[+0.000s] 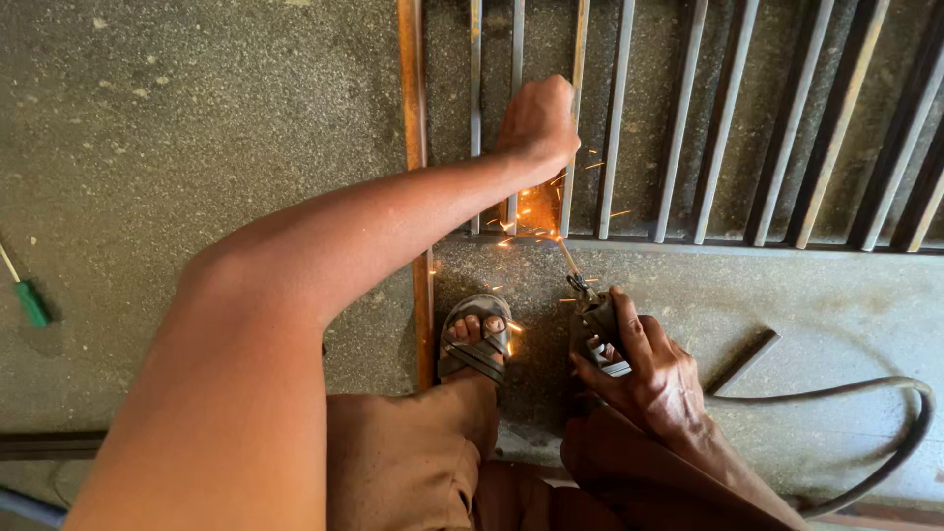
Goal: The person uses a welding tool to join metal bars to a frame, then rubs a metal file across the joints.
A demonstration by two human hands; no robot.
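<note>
The electrode holder sits in the right hand, its rod reaching up and left to the grille joint. The left hand rests on the bars beyond that joint. Left of the grip stands a sandalled foot; a cable loops off right. A screwdriver lies far left.

A green-handled screwdriver lies on the concrete floor, well apart from a loose flat metal strip.
</note>
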